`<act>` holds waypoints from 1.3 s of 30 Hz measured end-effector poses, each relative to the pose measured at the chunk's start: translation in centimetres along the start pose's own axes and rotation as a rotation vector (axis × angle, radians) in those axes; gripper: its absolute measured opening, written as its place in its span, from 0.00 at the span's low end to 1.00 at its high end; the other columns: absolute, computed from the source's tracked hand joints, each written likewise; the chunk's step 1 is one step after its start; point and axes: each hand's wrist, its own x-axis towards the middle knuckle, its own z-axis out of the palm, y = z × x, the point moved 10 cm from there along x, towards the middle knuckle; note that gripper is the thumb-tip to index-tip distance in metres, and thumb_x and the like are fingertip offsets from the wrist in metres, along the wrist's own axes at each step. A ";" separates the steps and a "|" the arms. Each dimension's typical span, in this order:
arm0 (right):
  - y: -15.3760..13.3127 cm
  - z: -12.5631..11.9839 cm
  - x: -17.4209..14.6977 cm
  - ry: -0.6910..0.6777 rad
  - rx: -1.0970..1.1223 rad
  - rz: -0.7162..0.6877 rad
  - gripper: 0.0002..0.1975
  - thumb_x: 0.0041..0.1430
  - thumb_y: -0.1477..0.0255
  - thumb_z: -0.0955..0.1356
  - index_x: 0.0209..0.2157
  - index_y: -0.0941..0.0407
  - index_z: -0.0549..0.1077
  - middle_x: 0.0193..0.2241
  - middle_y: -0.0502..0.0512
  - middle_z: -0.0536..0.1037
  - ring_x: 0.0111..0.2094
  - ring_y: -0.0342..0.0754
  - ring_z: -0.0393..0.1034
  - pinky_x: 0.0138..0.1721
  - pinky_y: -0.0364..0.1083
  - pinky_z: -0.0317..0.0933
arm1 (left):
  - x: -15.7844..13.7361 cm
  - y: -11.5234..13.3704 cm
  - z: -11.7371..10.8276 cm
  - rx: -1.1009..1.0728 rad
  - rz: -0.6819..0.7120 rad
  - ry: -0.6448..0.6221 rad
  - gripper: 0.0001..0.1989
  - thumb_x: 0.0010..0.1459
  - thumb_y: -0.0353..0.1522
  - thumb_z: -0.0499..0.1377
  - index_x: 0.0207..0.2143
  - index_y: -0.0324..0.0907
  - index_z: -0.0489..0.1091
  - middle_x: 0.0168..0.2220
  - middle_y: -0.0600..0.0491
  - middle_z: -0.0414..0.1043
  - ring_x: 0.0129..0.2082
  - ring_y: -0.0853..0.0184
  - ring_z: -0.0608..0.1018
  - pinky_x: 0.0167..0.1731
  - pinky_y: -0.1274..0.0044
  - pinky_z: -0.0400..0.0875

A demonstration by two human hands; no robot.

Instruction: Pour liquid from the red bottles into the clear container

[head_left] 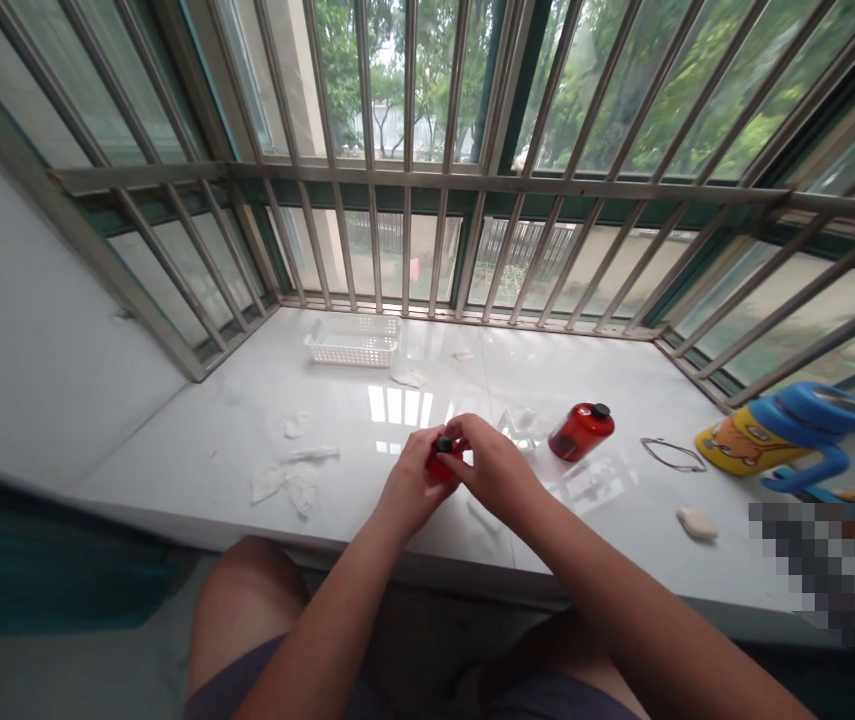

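Observation:
A small red bottle (442, 465) with a black cap (443, 444) is between my two hands, just above the front of the white sill. My left hand (413, 482) wraps round the bottle's body from the left. From the right, my right hand (483, 455) has its thumb and fingers closed at the black cap. Part of the bottle is hidden behind the fingers. To the right a larger red bottle (581, 433) with a black cap stands tilted-looking on the sill, beside some clear plastic packaging (596, 480).
A white basket (352, 345) sits near the window bars. Crumpled tissues (299, 488) lie at the left, with a thin clear item (314, 454) beside them. At the right are a dark cord loop (673, 455), a pale lump (697, 524) and a blue-and-yellow flask (779, 430).

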 end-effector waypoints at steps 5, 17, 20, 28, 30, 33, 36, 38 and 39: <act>-0.4 -0.1 -1.3 0.072 -0.068 0.042 0.19 0.59 0.69 0.77 0.46 0.51 0.67 0.38 0.51 0.77 0.39 0.54 0.75 0.41 0.52 0.69 | -0.1 -0.9 0.2 0.008 -0.018 -0.016 0.37 0.57 0.30 0.71 0.67 0.50 0.63 0.64 0.44 0.67 0.65 0.52 0.72 0.66 0.56 0.69; 0.2 -1.8 -2.5 0.146 0.065 0.177 0.23 0.61 0.59 0.74 0.51 0.51 0.64 0.44 0.57 0.78 0.48 0.58 0.76 0.51 0.59 0.71 | -0.2 -0.6 0.2 0.023 0.012 -0.001 0.38 0.58 0.30 0.70 0.68 0.51 0.61 0.64 0.45 0.67 0.66 0.53 0.71 0.68 0.55 0.67; -0.6 -1.3 -2.4 0.101 0.130 0.113 0.29 0.61 0.59 0.74 0.58 0.49 0.61 0.58 0.61 0.74 0.59 0.59 0.72 0.58 0.59 0.68 | -0.2 -0.7 0.2 0.025 0.000 -0.004 0.38 0.59 0.30 0.70 0.68 0.51 0.62 0.65 0.45 0.67 0.66 0.53 0.71 0.67 0.56 0.68; 0.1 -1.1 -2.5 0.122 0.088 0.187 0.24 0.62 0.62 0.72 0.54 0.51 0.62 0.46 0.58 0.78 0.50 0.58 0.76 0.52 0.58 0.70 | -0.2 -0.7 0.3 0.033 -0.004 -0.003 0.37 0.59 0.30 0.69 0.68 0.51 0.62 0.64 0.45 0.67 0.66 0.54 0.71 0.67 0.57 0.68; -0.3 -0.5 -2.4 0.095 0.113 0.135 0.28 0.61 0.63 0.73 0.58 0.51 0.61 0.54 0.61 0.76 0.55 0.58 0.73 0.55 0.58 0.69 | -0.2 -0.7 0.2 0.034 -0.010 0.001 0.37 0.58 0.30 0.70 0.68 0.51 0.62 0.64 0.45 0.67 0.65 0.54 0.72 0.67 0.58 0.69; -0.2 0.2 -2.5 0.096 0.053 0.134 0.25 0.62 0.65 0.72 0.57 0.52 0.63 0.50 0.60 0.77 0.51 0.59 0.74 0.51 0.58 0.71 | -0.2 -0.8 0.1 0.025 -0.024 0.009 0.37 0.58 0.31 0.70 0.67 0.51 0.63 0.64 0.45 0.67 0.64 0.53 0.73 0.66 0.57 0.70; -0.3 0.1 -2.3 0.162 -0.017 0.118 0.21 0.62 0.68 0.72 0.54 0.53 0.64 0.46 0.60 0.77 0.49 0.60 0.73 0.51 0.59 0.71 | -0.2 -0.8 0.2 0.014 -0.012 0.006 0.37 0.57 0.29 0.69 0.67 0.50 0.63 0.64 0.45 0.68 0.64 0.53 0.73 0.66 0.56 0.69; -0.7 0.5 -2.0 0.168 -0.033 0.071 0.22 0.63 0.71 0.71 0.56 0.52 0.65 0.49 0.62 0.77 0.51 0.61 0.72 0.53 0.60 0.70 | -0.1 -0.7 0.2 0.019 0.014 0.024 0.35 0.58 0.27 0.67 0.67 0.49 0.64 0.63 0.44 0.69 0.64 0.53 0.73 0.66 0.56 0.69; -0.9 0.6 -1.8 0.163 -0.038 0.055 0.21 0.63 0.72 0.71 0.56 0.52 0.65 0.50 0.61 0.77 0.51 0.61 0.72 0.54 0.60 0.69 | -0.1 -0.7 0.2 0.026 0.026 0.038 0.34 0.58 0.27 0.66 0.66 0.49 0.64 0.63 0.44 0.69 0.63 0.54 0.74 0.66 0.56 0.70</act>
